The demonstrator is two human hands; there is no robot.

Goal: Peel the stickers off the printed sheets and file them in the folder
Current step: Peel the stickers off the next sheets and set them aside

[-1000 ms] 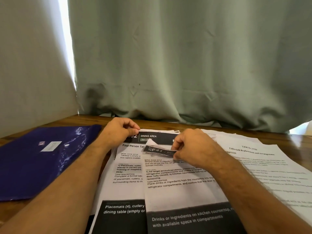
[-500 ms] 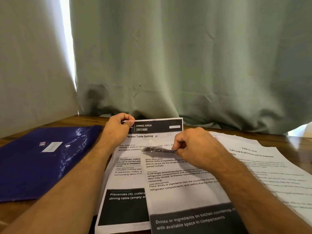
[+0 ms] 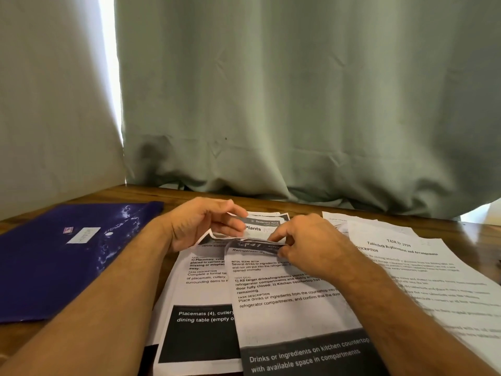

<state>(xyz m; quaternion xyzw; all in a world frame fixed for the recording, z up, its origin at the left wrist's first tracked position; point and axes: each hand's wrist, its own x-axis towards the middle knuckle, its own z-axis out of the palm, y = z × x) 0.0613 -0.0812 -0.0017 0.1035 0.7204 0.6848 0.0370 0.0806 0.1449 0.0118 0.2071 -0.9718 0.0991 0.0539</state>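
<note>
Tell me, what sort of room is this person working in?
Probably a home room or small office, though I can't be sure. A wooden table stands against a window hung with grey-green curtains, and it is spread with printed sheets and a purple folder.

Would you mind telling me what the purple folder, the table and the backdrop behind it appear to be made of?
The purple folder looks like glossy plastic: bright glare patches break across its surface. The table appears to be varnished wood, brown with visible grain and a soft sheen near its right edge. The backdrop is a curtain of matte grey-green woven fabric, probably cotton or similar; it hangs in soft creases and bunches where it meets the table.
</note>
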